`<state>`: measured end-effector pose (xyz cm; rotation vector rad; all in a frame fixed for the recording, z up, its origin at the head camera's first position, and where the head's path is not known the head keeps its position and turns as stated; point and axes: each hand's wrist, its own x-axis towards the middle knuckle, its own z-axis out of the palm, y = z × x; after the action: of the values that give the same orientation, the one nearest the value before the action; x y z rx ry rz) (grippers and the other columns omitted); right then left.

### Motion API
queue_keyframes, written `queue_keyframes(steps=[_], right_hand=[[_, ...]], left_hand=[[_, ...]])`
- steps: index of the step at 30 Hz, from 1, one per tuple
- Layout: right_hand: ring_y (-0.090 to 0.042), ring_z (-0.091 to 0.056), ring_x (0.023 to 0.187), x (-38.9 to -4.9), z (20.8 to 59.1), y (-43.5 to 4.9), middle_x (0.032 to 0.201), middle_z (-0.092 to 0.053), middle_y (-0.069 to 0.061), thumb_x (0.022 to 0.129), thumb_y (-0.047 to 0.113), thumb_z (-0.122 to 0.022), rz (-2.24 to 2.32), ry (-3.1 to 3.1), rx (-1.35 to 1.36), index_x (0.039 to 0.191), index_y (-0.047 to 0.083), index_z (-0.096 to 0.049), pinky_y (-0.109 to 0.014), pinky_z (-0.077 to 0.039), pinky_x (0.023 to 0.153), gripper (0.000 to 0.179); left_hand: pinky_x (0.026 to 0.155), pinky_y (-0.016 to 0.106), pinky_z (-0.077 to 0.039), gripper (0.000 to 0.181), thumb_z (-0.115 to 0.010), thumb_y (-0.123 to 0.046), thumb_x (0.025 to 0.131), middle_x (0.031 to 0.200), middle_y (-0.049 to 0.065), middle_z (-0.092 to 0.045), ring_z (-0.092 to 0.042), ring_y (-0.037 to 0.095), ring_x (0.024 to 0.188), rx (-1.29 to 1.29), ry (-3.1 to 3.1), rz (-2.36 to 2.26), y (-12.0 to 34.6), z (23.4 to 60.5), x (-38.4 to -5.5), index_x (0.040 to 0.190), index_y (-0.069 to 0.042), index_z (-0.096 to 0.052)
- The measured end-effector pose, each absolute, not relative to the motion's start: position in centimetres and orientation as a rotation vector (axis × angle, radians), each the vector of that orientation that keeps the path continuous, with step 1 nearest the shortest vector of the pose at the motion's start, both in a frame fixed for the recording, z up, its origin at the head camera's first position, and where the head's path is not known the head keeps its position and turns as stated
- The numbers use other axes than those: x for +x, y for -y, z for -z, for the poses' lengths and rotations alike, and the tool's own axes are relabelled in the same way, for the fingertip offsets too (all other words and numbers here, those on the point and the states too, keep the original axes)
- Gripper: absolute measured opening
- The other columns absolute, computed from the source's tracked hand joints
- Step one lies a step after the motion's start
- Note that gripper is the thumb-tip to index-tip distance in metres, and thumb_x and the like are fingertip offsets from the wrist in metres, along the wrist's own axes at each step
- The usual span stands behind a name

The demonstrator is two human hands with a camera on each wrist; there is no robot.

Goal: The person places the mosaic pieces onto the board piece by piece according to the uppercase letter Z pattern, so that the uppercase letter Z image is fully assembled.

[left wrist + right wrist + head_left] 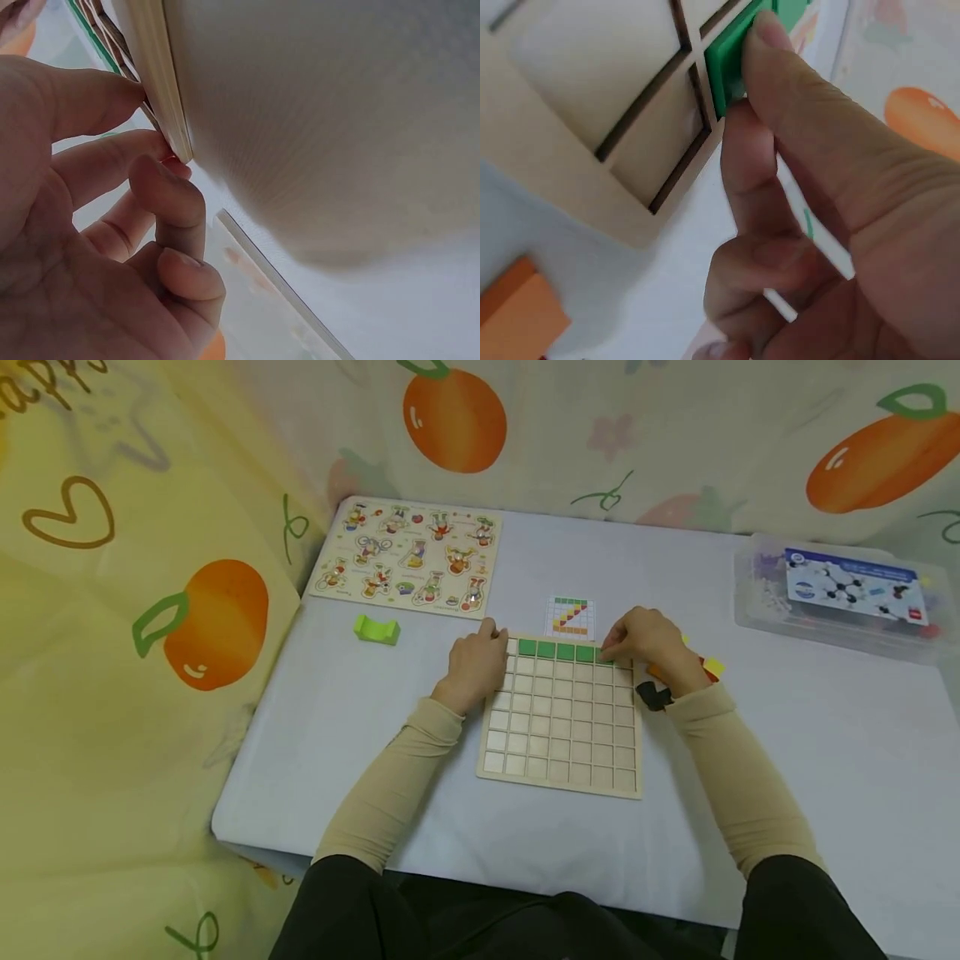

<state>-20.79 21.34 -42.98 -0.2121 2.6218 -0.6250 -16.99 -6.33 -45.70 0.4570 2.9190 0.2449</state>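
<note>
A square wooden grid board [558, 727] lies on the white table, its top row partly filled with green square tiles [557, 650]. At the far left corner, my left hand [478, 660] pinches the board's edge [161, 82] between thumb and index finger, the other fingers loosely bent. My right hand [648, 639] is over the far right part of the board. In the right wrist view its thumb and index finger pinch a green tile [731, 56] at the top row, one cell from the corner. A small colour pattern card [570, 617] lies just beyond the board.
Orange, yellow and red pieces [714, 667] lie beside the right wrist, partly hidden. A light-green block [377, 630] sits left of the board, below a picture puzzle board [408, 556]. A clear plastic box [847, 597] stands at the back right.
</note>
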Motion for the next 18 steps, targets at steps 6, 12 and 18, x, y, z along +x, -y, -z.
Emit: queue_keyframes(steps=[6,12,18], right_hand=[[-0.043,-0.062,0.114,-20.0,42.8,-23.8,0.129,-0.069,-0.027,0.095,0.033,-0.075,0.678,-2.656,-0.136,0.112,0.003,-0.079,-0.054,-0.053,0.093,0.034],[-0.046,-0.061,0.112,-19.3,42.4,-27.7,0.127,-0.069,-0.029,0.095,0.037,-0.074,0.596,-2.700,-0.005,0.118,0.004,-0.077,-0.053,-0.052,0.088,0.040],[-0.045,-0.061,0.108,-18.5,42.4,-30.1,0.126,-0.069,-0.029,0.094,0.039,-0.075,0.551,-2.705,0.056,0.117,0.004,-0.077,-0.048,-0.051,0.083,0.041]], left_hand=[[0.083,0.045,-0.059,0.048,-0.052,-0.024,0.108,0.140,0.013,-0.058,-0.073,0.034,0.096,0.461,-2.920,-0.241,6.2,45.9,-17.1,0.151,-0.005,-0.051],[0.084,0.046,-0.058,0.048,-0.053,-0.023,0.108,0.140,0.012,-0.058,-0.072,0.035,0.098,0.448,-2.927,-0.262,6.1,45.8,-17.0,0.152,-0.005,-0.051],[0.085,0.047,-0.058,0.048,-0.054,-0.023,0.107,0.140,0.013,-0.058,-0.073,0.036,0.100,0.443,-2.941,-0.270,6.2,45.8,-17.0,0.151,-0.005,-0.051]])
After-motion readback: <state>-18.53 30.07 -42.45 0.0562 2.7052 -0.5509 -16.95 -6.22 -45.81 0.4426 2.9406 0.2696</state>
